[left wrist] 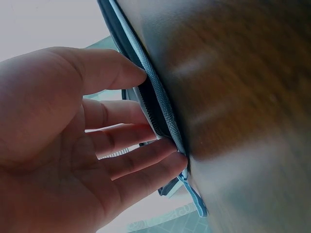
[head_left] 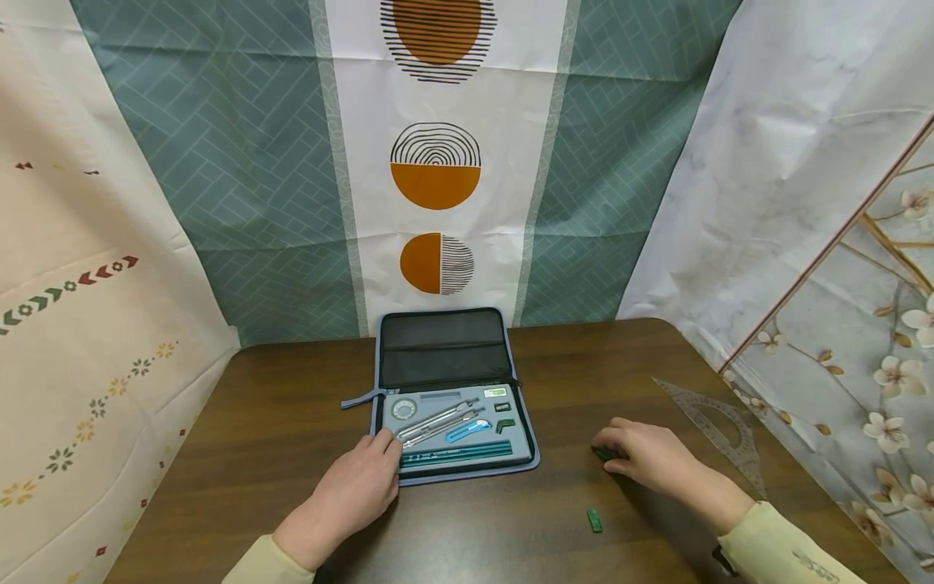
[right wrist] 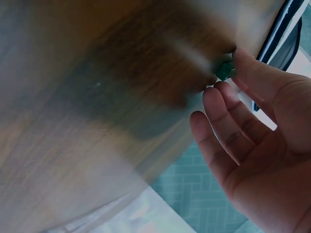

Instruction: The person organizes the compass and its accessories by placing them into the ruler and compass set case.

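On the left, the left hand rests thumb and loosely extended fingers on the left edge of the open pencil case, which holds a blue cutter and green pencils. Rightward, a green block lies on the brown table. Beyond, the right hand pinches a green piece (mostly hidden in the head view). Farthest right lies a transparent protractor.

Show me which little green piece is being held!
It's the piece the right hand pinches; the loose piece lies on the table, the third piece sits in the case.
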Demonstrator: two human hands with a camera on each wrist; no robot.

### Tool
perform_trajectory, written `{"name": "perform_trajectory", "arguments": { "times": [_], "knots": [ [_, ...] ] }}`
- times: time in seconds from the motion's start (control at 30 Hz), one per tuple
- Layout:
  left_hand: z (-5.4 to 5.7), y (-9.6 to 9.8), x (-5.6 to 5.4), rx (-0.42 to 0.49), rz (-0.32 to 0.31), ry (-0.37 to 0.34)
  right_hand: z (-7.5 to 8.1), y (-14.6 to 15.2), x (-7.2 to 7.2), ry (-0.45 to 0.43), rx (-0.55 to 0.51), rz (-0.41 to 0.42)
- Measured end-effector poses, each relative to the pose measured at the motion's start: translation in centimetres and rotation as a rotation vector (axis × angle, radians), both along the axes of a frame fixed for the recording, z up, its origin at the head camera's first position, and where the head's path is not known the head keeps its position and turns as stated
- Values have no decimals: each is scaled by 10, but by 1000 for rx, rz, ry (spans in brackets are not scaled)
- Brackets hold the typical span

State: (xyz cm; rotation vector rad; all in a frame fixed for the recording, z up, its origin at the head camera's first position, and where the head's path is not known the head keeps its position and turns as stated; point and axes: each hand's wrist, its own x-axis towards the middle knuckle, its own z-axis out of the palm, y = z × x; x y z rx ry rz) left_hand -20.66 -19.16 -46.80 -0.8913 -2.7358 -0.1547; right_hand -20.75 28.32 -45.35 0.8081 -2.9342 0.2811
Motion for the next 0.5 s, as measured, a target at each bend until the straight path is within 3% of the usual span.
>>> {"name": "perform_trajectory", "arguments": {
  "times": [0.5],
  "knots": [
    [-1, 0, 0, 0, -9, 13, -7, 5, 4, 56, -2, 34]
  ]
}}
